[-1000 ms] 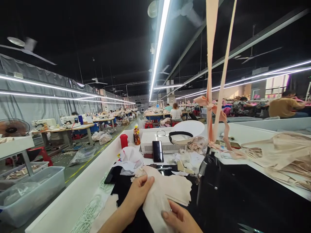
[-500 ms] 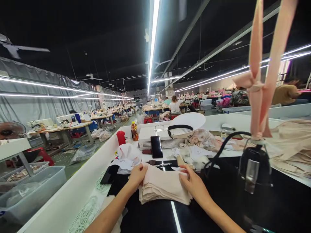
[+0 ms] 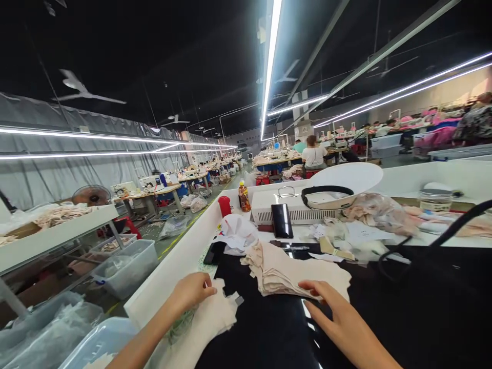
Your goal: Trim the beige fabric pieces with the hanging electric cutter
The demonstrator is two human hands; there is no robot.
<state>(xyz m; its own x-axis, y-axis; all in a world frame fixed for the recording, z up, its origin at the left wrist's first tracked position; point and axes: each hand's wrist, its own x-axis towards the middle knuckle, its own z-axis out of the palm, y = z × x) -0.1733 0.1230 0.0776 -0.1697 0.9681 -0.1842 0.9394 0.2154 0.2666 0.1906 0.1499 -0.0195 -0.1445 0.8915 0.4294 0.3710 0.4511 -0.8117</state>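
A stack of cream fabric pieces (image 3: 282, 269) lies fanned out on the black tabletop (image 3: 269, 328). My right hand (image 3: 336, 312) rests at its near right edge, fingertips on the cloth and thumb apart. At the lower left, a second pile of cream fabric pieces (image 3: 213, 315) hangs over the table's side. My left hand (image 3: 192, 292) is bent over the top end of that pile, finger and thumb pinched at its edge. How much cloth is between the left fingertips is hard to see.
Behind the stack, a black phone (image 3: 282, 220) leans on a white vented box (image 3: 263, 205). A drink bottle (image 3: 244, 197) and red object (image 3: 224, 206) stand left of it. Clear plastic bins (image 3: 130, 266) sit on the floor. A black cable (image 3: 453, 225) arches at right.
My left hand has let go of the stack and moved down-left to the other pile. The stack now lies fanned on the table. The view has swung left.
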